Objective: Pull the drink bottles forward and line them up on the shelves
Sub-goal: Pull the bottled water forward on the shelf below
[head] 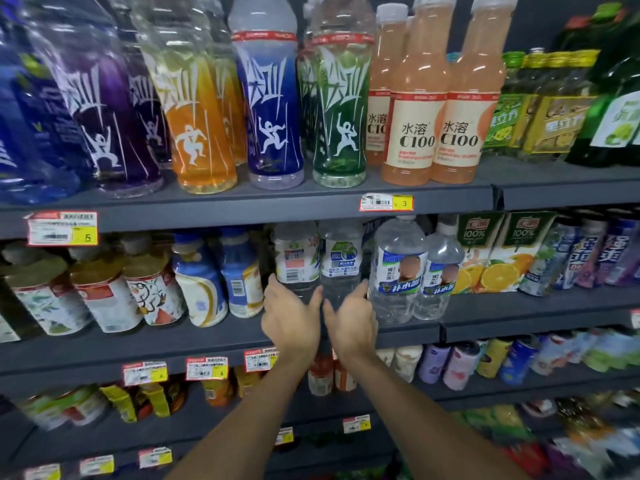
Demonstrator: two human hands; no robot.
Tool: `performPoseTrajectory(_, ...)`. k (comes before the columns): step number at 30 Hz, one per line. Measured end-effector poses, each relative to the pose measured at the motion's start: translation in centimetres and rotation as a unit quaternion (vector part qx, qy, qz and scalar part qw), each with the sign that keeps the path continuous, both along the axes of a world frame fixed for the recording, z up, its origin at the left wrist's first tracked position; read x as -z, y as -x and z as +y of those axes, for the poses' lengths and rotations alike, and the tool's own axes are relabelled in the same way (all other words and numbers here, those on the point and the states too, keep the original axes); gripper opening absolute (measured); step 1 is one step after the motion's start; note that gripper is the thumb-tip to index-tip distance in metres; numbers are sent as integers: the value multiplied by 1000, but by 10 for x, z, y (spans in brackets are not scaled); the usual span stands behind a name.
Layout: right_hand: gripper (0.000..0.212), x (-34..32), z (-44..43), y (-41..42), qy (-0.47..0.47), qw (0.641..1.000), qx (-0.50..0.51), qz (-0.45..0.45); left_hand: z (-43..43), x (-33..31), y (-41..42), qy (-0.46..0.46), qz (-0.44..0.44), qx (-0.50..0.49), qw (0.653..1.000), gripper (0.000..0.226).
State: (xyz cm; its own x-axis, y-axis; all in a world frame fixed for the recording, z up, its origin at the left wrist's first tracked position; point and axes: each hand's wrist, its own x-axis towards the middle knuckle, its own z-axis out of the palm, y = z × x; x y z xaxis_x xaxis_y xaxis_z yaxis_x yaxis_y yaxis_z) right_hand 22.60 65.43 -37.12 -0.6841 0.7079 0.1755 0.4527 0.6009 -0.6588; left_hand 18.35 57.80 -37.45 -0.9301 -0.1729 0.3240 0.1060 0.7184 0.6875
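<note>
On the middle shelf [173, 344] the left clear bottle [297, 258] and the right clear bottle [341, 258] are set further back than the blue-labelled bottles [398, 271] beside them, so both arms are stretched in. The left hand [291, 317] is curved half open around the lower part of the left clear bottle, and the right hand [351, 320] is wrapped likewise around the right clear bottle. The bottles are probably taken low so that they can be slid forward upright, without tipping
</note>
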Motion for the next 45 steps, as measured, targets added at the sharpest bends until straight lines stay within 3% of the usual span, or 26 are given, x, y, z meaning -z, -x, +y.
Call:
performPoseTrajectory(10,94,-2,7,15,-25,1000,-4,18,0,-7,2,15,5,-2,1000,85)
performPoseTrajectory(22,67,0,-4,-10,1,998,-26,52,-17,-11,-6,45,0,0,999,88)
performPoseTrajectory(38,95,-19,-8,15,34,998,32,48,-48,-6,-24,47,13,-2,999,93)
performPoseTrajectory(45,83,-27,-10,26,39,997,64,34,-56,-8,-23,46,21,5,999,88)
